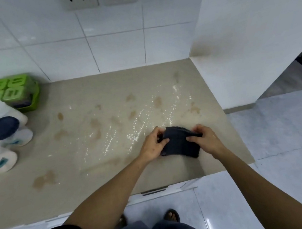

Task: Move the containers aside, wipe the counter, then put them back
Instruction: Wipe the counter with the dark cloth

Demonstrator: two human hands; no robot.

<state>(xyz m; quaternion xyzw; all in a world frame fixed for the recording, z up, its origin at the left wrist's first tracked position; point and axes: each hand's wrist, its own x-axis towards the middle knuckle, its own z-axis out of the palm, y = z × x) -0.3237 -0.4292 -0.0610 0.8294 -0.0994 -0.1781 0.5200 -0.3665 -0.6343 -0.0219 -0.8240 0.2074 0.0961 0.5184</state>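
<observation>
Progress: step one looks done. You have the containers (pixel 1 131) grouped far to the left of the cloth (pixel 179 143), well apart from it, with the green basket (pixel 17 92) just behind them against the tiled wall (pixel 116 48). The wiping is in hand but, by my reading, only partly done: a wet, glittering band runs up and to the right from the cloth, yet tan blotches show on the counter (pixel 97 177) left of and beyond the cloth. Putting the containers back is not yet done.

Hands: your left hand (pixel 152 145) pinches the cloth's left edge, fingers curled round it, thumb on top. Your right hand (pixel 204 139) grips the right edge the same way. The cloth sits between them, bunched and arched; I cannot tell whether its lower edge touches the counter.

Materials:
- Cloth: dark navy, nubbly weave, soft, folded thick.
- Counter: beige, smooth, glossy where wet.
- Containers: white rounded plastic tubs, two with dark blue domed lids.
- Basket: bright green rigid plastic, square-cornered, lidded compartments on top.
- Wall: white glazed tiles, thin grey grout.
</observation>
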